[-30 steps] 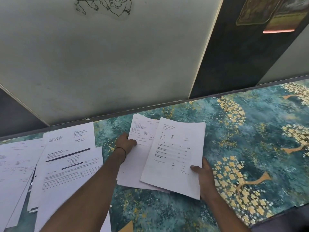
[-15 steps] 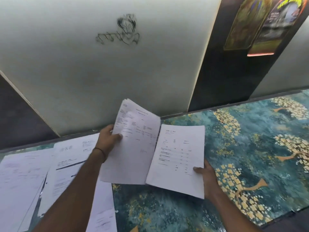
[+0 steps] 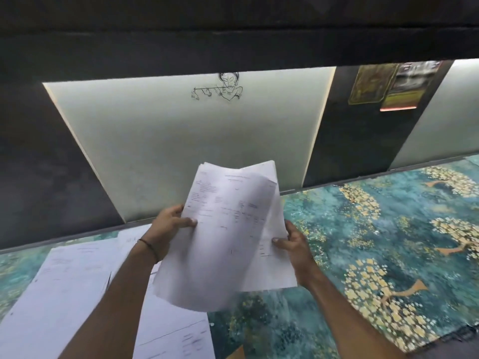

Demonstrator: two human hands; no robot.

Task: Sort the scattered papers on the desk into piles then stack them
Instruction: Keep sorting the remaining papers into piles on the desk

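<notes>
holding a sheaf of papers (image 3: 228, 237) clear of the table (image 3: 388, 229) — left hand (image 3: 169, 229) and right hand (image 3: 295, 244) pinch opposite edges, likely to square it.

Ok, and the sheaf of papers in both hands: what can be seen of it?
The sheaf of papers is several white printed sheets, their top edges fanned unevenly. The front sheet bows outward; its small print is too blurred to read. It is held clear of the desk, before the pale wall panel. The left hand pinches its left edge, the right hand its right edge lower down, thumbs on the front.
</notes>
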